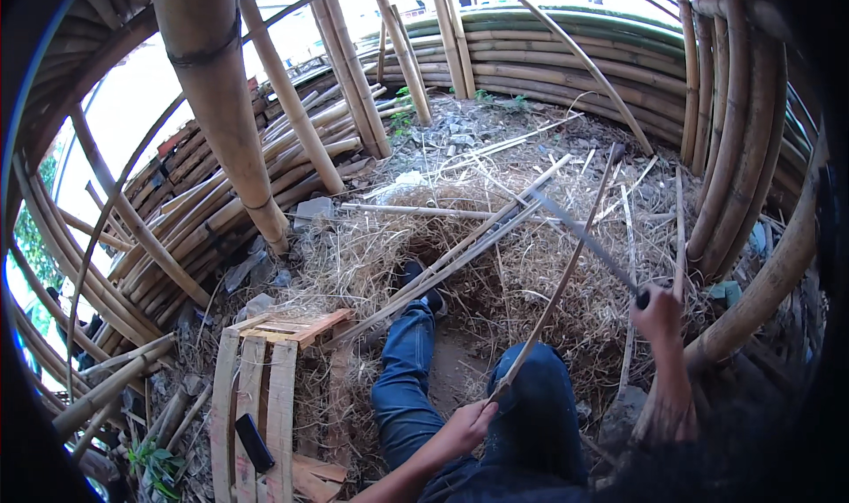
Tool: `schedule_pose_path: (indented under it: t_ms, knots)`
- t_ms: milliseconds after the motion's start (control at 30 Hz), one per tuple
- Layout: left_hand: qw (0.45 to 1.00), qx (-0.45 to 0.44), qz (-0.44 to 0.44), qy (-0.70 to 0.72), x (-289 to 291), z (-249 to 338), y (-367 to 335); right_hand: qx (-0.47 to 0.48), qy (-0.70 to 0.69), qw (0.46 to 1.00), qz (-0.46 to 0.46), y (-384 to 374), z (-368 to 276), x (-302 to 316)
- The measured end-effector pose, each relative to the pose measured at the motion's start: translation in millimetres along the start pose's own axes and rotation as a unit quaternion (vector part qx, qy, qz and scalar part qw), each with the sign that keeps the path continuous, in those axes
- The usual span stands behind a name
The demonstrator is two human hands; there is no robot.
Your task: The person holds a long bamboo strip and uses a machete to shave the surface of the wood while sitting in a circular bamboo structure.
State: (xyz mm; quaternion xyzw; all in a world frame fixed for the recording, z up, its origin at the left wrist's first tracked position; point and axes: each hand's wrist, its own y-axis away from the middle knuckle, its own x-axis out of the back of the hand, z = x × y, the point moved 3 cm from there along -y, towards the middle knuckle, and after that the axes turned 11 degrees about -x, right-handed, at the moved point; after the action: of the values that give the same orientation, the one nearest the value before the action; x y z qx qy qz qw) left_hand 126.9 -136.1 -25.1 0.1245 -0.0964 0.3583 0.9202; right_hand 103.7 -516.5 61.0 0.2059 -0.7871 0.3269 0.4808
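Note:
My left hand (470,425), low in the view above my bent knee, is closed round the near end of a long brown bamboo strip (566,277). That strip slants up and away to the right. My right hand (660,314), at the right, grips the dark handle of a long-bladed knife (590,245). Its grey blade points away to the upper left, and its far part overlaps the strip in the picture; whether they touch I cannot tell. Pale split bamboo strips (442,268) lie to the left, crossing above my lower leg.
At lower left stands a wooden slatted crate (281,414) with a black phone (255,443) on it. Dry shavings (354,264) cover the ground. A thick bamboo post (208,87) rises at upper left. Stacked bamboo poles (575,61) line the back; more poles (743,140) stand at right.

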Motion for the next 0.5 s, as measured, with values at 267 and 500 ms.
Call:
schedule_pose_path:
  t_ms: [267,500]
  knots:
    - [0.996,-0.041,-0.01,-0.072,-6.6,15.2,-17.0,0.253,-0.041,0.954,-0.159,91.9,-96.5,-15.0]
    - [0.993,-0.02,0.009,-0.118,-5.2,36.6,-10.5,0.275,-0.005,0.948,-0.159,78.3,-97.8,-19.9]
